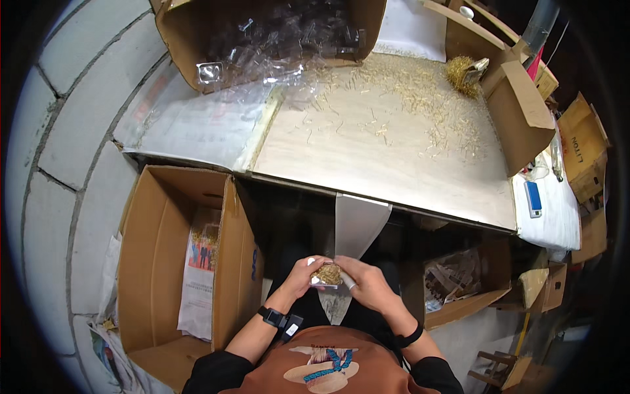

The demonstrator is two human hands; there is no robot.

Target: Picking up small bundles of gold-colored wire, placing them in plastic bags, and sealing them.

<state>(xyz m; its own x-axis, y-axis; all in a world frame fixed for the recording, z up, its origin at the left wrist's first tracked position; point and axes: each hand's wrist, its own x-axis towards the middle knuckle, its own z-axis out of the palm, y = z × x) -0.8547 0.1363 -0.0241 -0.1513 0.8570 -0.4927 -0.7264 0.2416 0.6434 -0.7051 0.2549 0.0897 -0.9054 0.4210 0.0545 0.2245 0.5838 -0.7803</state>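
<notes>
Low in front of my body, my left hand grips a small clear plastic box filled with thin gold-coloured metal pieces. My right hand closes on the same box from the other side, its fingers at the far edge. A white band shows on one of its fingers. Both hands are below the front edge of the table, and the fingertips are partly hidden behind the box.
Loose gold pieces lie across the pale worktable, with a heap at its far right. A carton of clear plastic boxes stands at the back. Open cartons flank me, left and right. A blue-and-white device lies far right.
</notes>
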